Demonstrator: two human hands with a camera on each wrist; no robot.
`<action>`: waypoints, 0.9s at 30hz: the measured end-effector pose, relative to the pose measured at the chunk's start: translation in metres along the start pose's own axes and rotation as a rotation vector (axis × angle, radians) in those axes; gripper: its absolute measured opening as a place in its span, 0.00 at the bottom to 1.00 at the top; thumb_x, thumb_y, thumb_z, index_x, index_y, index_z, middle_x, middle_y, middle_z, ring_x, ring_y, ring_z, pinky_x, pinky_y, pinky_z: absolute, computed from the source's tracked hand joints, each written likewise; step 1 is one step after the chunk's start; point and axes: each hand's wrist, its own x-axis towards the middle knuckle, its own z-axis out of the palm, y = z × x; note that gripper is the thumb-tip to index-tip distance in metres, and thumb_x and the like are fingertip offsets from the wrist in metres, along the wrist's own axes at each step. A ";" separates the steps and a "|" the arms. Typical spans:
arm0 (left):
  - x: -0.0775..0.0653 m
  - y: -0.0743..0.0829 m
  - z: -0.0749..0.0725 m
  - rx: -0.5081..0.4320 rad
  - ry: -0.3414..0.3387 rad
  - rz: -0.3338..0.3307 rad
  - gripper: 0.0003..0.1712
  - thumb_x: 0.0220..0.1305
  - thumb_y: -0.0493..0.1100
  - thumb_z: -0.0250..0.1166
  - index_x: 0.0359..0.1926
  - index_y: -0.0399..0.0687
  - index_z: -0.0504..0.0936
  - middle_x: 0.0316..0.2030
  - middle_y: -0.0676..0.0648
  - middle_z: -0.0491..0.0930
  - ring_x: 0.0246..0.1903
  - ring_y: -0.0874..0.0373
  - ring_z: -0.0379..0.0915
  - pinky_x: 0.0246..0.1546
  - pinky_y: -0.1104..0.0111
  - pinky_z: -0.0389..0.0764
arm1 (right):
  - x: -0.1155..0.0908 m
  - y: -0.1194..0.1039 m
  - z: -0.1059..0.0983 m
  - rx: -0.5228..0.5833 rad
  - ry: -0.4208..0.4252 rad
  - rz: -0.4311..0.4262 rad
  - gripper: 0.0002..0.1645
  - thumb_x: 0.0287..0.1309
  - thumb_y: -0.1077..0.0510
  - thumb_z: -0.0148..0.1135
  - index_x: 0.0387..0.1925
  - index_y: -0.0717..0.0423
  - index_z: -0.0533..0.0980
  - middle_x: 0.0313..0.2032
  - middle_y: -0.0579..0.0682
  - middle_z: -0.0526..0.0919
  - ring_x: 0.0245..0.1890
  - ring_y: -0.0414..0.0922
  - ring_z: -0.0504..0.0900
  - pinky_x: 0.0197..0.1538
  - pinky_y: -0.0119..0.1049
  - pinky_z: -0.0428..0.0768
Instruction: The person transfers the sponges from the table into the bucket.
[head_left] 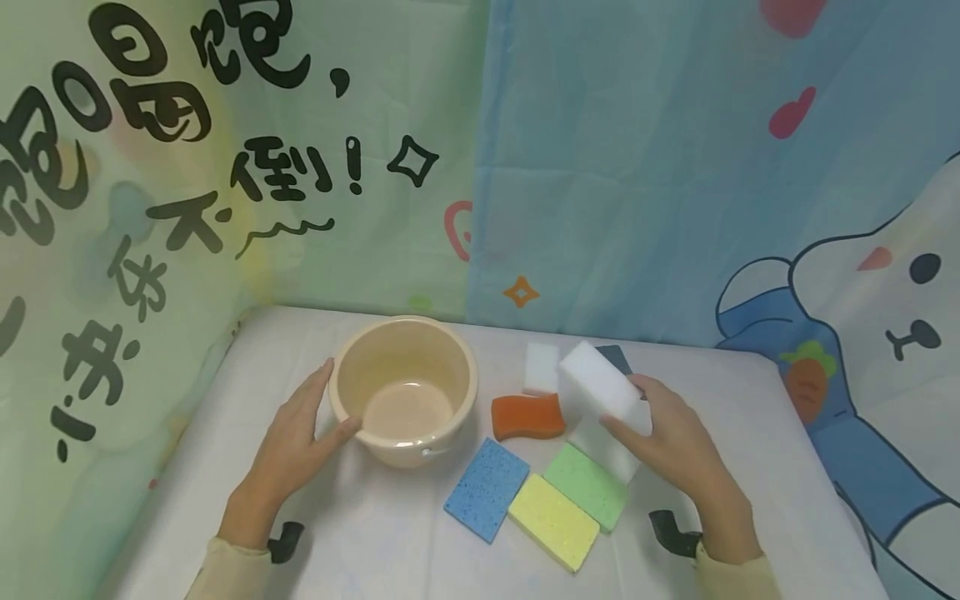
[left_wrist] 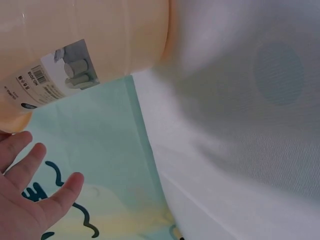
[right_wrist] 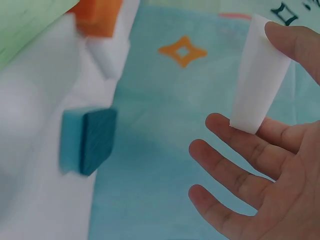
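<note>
My right hand [head_left: 678,437] pinches a white sponge block [head_left: 600,379] between thumb and fingers, above the other sponges. In the right wrist view the same block stands edge-on between thumb and forefinger, the other fingers spread. My left hand [head_left: 300,437] is at the left side of a cream bucket [head_left: 411,454], thumb and fingertips at its rim, fingers fairly straight. The visible inside of the bucket holds nothing. Right of it lie an orange sponge [head_left: 528,417], a blue sponge [head_left: 487,490], a yellow sponge [head_left: 553,521] and a green sponge [head_left: 587,485].
Another white block [head_left: 542,368] lies behind the orange sponge. A dark-faced sponge [head_left: 617,358] is partly hidden behind the held block. More white material [head_left: 611,450] lies below my right hand. The white table [head_left: 360,550] ends at a printed cloth [head_left: 637,208].
</note>
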 end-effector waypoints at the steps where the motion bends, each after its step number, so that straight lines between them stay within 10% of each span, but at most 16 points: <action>1: 0.000 0.000 0.000 -0.001 -0.002 -0.005 0.50 0.66 0.59 0.66 0.78 0.41 0.54 0.74 0.40 0.59 0.72 0.42 0.55 0.69 0.44 0.60 | 0.002 -0.004 0.000 -0.005 0.001 -0.021 0.46 0.62 0.38 0.67 0.66 0.68 0.65 0.56 0.65 0.76 0.49 0.59 0.77 0.47 0.60 0.80; 27: 0.000 0.000 -0.001 -0.007 -0.032 -0.026 0.53 0.66 0.61 0.64 0.79 0.43 0.49 0.77 0.44 0.50 0.74 0.44 0.48 0.71 0.45 0.56 | 0.070 -0.100 -0.003 -0.045 -0.104 -0.359 0.39 0.57 0.42 0.71 0.63 0.59 0.72 0.49 0.51 0.81 0.43 0.49 0.77 0.41 0.46 0.80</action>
